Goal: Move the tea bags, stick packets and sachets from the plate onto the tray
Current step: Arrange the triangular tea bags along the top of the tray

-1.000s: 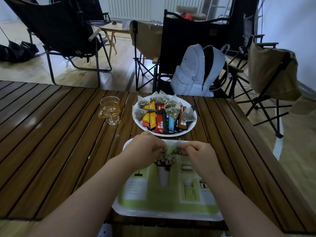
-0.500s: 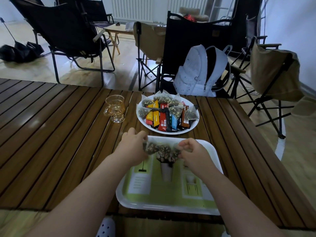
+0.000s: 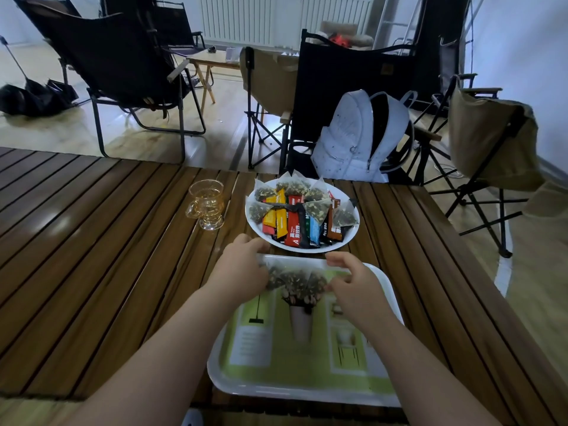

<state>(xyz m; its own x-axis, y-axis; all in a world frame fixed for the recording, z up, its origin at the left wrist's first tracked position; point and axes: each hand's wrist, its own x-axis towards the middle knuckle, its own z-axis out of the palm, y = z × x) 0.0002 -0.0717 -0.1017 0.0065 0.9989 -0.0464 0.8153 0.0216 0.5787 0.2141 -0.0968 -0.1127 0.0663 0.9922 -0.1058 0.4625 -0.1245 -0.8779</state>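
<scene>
Presently, head view: left hand [image 3: 242,267] and right hand [image 3: 353,285], fingers curled, each pinch one end of a cluster of tea bags [image 3: 293,279] over the far end of the tray [image 3: 307,392]. Just beyond the tray, the plate [image 3: 350,238] holds further bags and stick packets [image 3: 295,229].

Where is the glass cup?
In the head view, the glass cup stands on the wooden table, left of the plate and beyond the left hand.
</scene>
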